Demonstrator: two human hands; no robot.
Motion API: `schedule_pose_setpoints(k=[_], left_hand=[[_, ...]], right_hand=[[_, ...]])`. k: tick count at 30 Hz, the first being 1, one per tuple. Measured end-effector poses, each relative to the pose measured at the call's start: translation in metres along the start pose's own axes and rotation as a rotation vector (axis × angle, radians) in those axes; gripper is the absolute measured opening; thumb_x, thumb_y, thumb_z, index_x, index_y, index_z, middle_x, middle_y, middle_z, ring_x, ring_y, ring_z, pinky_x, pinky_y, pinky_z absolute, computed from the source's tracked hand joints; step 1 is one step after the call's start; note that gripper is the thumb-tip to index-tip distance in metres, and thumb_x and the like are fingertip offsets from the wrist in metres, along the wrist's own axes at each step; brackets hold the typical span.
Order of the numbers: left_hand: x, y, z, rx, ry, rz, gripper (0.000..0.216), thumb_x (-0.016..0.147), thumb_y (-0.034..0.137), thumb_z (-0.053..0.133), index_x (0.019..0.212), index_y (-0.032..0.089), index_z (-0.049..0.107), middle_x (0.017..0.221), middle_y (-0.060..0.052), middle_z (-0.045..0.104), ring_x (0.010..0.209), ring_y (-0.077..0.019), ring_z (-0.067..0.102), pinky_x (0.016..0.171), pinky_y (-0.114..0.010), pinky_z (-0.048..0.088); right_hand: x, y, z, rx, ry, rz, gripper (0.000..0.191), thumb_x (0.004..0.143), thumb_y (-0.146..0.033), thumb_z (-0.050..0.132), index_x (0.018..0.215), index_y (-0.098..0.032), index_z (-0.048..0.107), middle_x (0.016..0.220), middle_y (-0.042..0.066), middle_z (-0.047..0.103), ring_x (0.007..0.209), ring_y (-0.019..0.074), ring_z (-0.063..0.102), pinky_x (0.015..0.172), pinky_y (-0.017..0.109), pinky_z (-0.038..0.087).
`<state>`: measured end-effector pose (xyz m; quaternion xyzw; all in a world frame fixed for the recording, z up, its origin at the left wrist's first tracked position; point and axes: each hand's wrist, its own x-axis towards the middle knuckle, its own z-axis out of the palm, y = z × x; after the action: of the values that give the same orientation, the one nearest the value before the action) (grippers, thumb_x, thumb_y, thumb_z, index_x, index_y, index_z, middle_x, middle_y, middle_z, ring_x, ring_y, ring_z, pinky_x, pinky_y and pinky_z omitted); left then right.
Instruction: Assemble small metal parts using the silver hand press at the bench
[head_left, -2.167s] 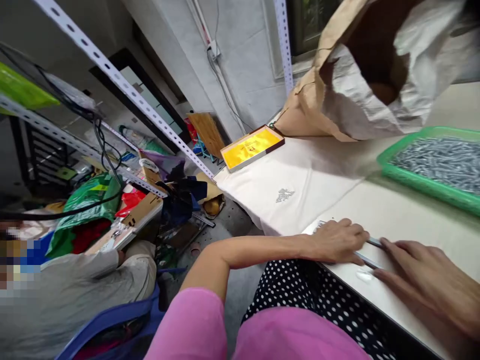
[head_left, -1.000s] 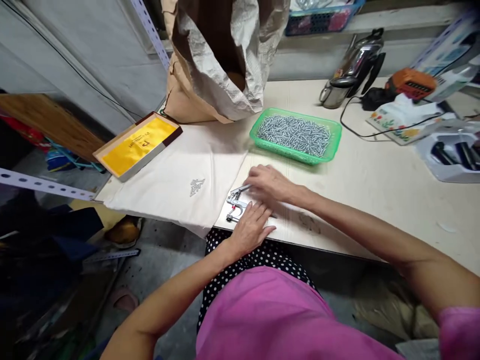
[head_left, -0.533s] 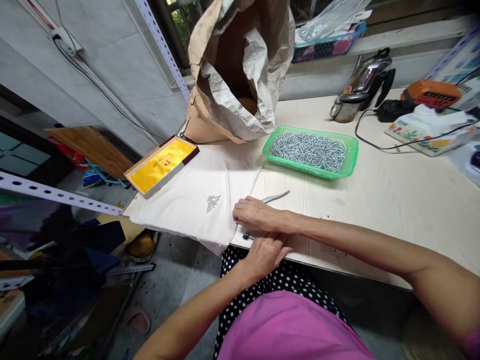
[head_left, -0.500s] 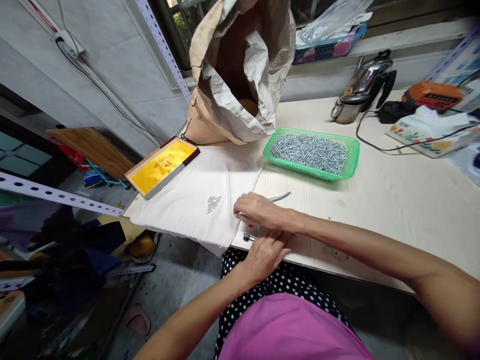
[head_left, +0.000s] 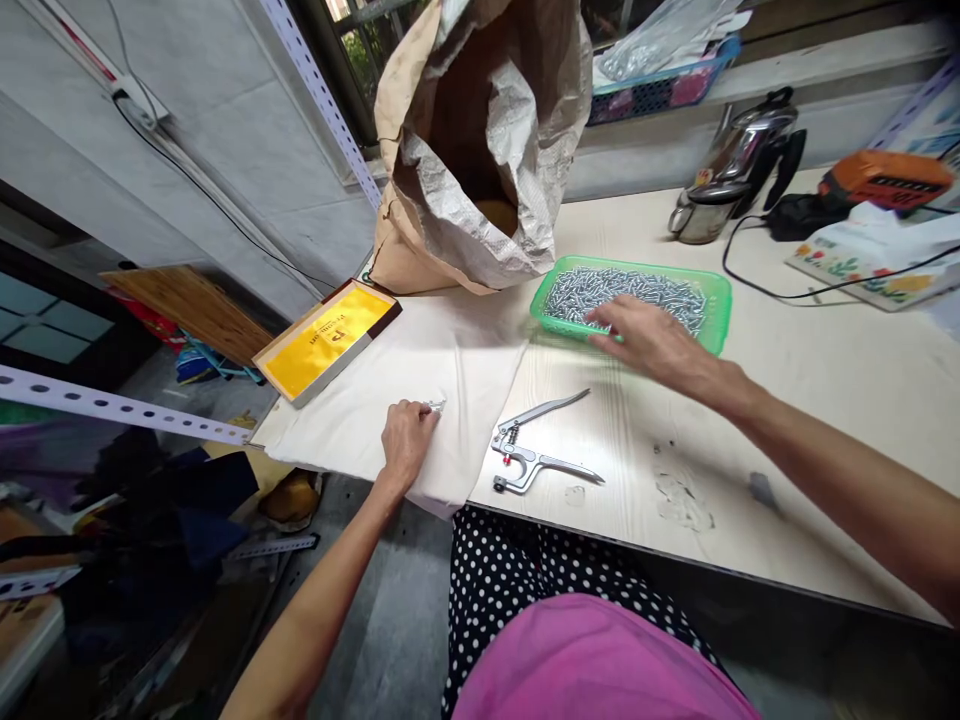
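Metal snap pliers (head_left: 534, 452) lie on the pale table (head_left: 795, 400) near its front edge, with neither hand on them. My left hand (head_left: 406, 438) rests on a folded white cloth (head_left: 390, 400), fingers curled against the fabric beside its small printed mark. My right hand (head_left: 646, 336) reaches out flat with fingers spread over the near rim of a green tray (head_left: 716, 305) full of small metal pieces; it holds nothing that I can see.
A large open paper sack (head_left: 480, 140) stands behind the cloth. A yellow flat box (head_left: 324, 337) lies at the table's left corner. A kettle (head_left: 727, 165), cables and an orange tool (head_left: 885, 175) sit at the back right. Cluttered floor lies left.
Both hands have let go of the pliers, which now lie open on the table. My right hand moved away to the green tray; my left hand shifted left onto the cloth.
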<state>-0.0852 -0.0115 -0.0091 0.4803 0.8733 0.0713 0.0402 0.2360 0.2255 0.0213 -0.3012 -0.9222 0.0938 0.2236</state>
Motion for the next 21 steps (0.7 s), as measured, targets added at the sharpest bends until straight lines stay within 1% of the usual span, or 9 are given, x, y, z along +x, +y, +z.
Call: schedule_pose_setpoints(k=[2, 4, 7, 9, 13, 16, 18, 21], left_hand=[[0.003, 0.006, 0.001, 0.041, -0.016, 0.038, 0.020, 0.100, 0.029, 0.058, 0.103, 0.019, 0.074, 0.111, -0.011, 0.071, 0.118, -0.0301, 0.059, 0.093, -0.039, 0.051], [0.005, 0.010, 0.000, 0.091, -0.048, 0.070, 0.019, 0.101, 0.028, 0.056, 0.103, 0.019, 0.073, 0.113, -0.012, 0.071, 0.119, -0.0304, 0.058, 0.092, -0.039, 0.052], [0.010, 0.014, -0.003, 0.163, -0.097, 0.109, 0.020, 0.101, 0.023, 0.053, 0.103, 0.018, 0.073, 0.114, -0.014, 0.069, 0.118, -0.0310, 0.058, 0.088, -0.040, 0.052], [0.012, 0.014, -0.005, 0.197, -0.106, 0.138, 0.020, 0.101, 0.021, 0.052, 0.104, 0.019, 0.072, 0.114, -0.014, 0.069, 0.117, -0.0307, 0.057, 0.087, -0.040, 0.052], [0.013, 0.011, -0.007, 0.240, -0.103, 0.189, 0.022, 0.101, 0.020, 0.049, 0.106, 0.020, 0.070, 0.116, -0.013, 0.066, 0.116, -0.0288, 0.058, 0.089, -0.037, 0.052], [0.014, 0.008, -0.009, 0.248, -0.126, 0.221, 0.021, 0.100, 0.020, 0.049, 0.104, 0.020, 0.070, 0.116, -0.012, 0.066, 0.117, -0.0277, 0.060, 0.091, -0.035, 0.051], [0.015, 0.005, -0.010, 0.219, -0.146, 0.231, 0.020, 0.099, 0.019, 0.051, 0.104, 0.020, 0.069, 0.116, -0.012, 0.066, 0.116, -0.0275, 0.061, 0.092, -0.034, 0.051], [0.019, 0.001, -0.011, 0.125, -0.159, 0.226, 0.018, 0.097, 0.018, 0.051, 0.102, 0.019, 0.069, 0.114, -0.011, 0.068, 0.107, -0.0252, 0.064, 0.090, -0.033, 0.050]], right_hand=[[-0.020, -0.022, 0.016, 0.118, -0.109, -0.043, 0.025, 0.101, -0.030, 0.057, 0.116, -0.015, 0.071, 0.106, 0.012, 0.068, 0.083, 0.0205, 0.064, 0.074, 0.035, 0.053], [-0.039, -0.043, 0.030, 0.216, -0.194, -0.078, 0.022, 0.102, -0.027, 0.054, 0.111, -0.017, 0.071, 0.104, 0.011, 0.069, 0.084, 0.0202, 0.065, 0.077, 0.034, 0.053], [-0.063, -0.068, 0.044, 0.298, -0.275, -0.111, 0.021, 0.104, -0.025, 0.050, 0.106, -0.017, 0.070, 0.104, 0.011, 0.069, 0.089, 0.0211, 0.065, 0.081, 0.035, 0.053], [-0.075, -0.079, 0.050, 0.314, -0.324, -0.128, 0.023, 0.106, -0.026, 0.048, 0.103, -0.018, 0.069, 0.103, 0.010, 0.068, 0.088, 0.0205, 0.064, 0.079, 0.034, 0.052], [-0.091, -0.093, 0.051, 0.263, -0.395, -0.124, 0.026, 0.107, -0.024, 0.045, 0.096, -0.017, 0.067, 0.096, 0.009, 0.067, 0.083, 0.0197, 0.060, 0.075, 0.032, 0.048], [-0.098, -0.100, 0.048, 0.241, -0.412, -0.101, 0.026, 0.107, -0.021, 0.044, 0.097, -0.016, 0.067, 0.098, 0.010, 0.067, 0.085, 0.0204, 0.061, 0.078, 0.033, 0.047], [-0.101, -0.102, 0.047, 0.228, -0.426, -0.103, 0.026, 0.108, -0.022, 0.044, 0.100, -0.015, 0.067, 0.099, 0.011, 0.068, 0.087, 0.0206, 0.061, 0.079, 0.033, 0.047], [-0.104, -0.102, 0.048, 0.217, -0.434, -0.108, 0.022, 0.107, -0.023, 0.048, 0.099, -0.015, 0.067, 0.100, 0.010, 0.067, 0.087, 0.0205, 0.060, 0.079, 0.033, 0.046]])
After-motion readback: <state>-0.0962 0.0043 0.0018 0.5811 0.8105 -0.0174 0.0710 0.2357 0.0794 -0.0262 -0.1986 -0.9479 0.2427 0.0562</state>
